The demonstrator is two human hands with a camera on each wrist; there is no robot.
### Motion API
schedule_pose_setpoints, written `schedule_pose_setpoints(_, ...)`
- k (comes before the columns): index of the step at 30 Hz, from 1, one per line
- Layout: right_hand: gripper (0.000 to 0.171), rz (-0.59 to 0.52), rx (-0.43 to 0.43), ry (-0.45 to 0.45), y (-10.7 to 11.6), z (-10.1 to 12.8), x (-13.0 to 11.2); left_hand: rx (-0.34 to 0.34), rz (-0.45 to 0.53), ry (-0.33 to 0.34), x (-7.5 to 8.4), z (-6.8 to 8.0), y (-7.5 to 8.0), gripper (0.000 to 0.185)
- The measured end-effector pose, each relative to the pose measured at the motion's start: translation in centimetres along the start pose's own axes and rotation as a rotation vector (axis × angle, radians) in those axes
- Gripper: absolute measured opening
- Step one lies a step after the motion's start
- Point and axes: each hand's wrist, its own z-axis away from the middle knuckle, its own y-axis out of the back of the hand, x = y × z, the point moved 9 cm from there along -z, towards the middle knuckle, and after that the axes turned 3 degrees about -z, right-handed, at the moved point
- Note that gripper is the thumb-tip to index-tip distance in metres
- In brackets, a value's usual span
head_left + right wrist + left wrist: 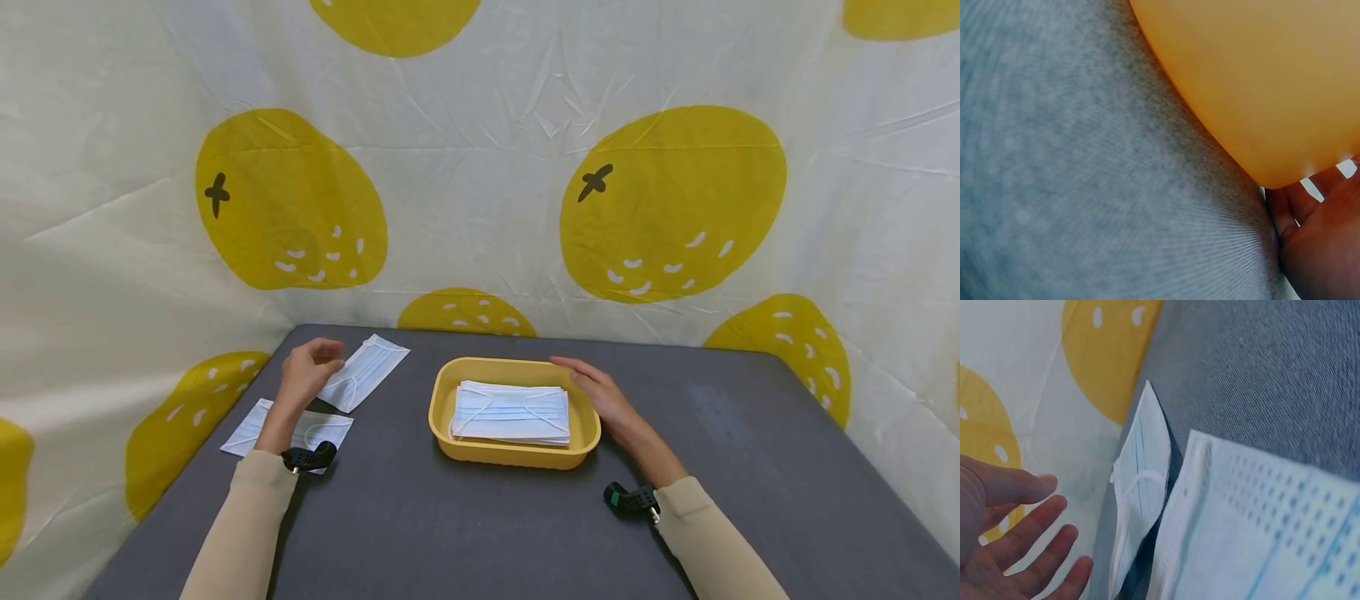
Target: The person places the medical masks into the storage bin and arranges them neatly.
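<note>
A yellow plastic tray (513,454) holds a stack of light blue face masks (510,412). My right hand (607,400) rests against the tray's far right side, its fingers stretched along the rim. In the right wrist view, the fingers (1282,209) show past the tray's wall (1260,81). At the left, my left hand (302,375) hovers near two loose face masks, one angled toward the back (367,375) and one nearer (326,429), partly covered by my forearm. The left wrist view shows that hand's fingers (1041,550) apart with nothing between them.
A dark grey table (465,533) lies under everything. Behind it and along the left hangs a white curtain (480,208) with yellow fruit prints. Black straps with small devices (309,457) sit on both wrists.
</note>
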Motion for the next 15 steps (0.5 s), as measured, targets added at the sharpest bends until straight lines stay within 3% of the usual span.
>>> schedule_pose_setpoints(15,0.045,-0.014,0.005,0.005,0.0,0.0,0.1,-0.091,-0.155,0.013,-1.5,0.0,-0.5,0.056)
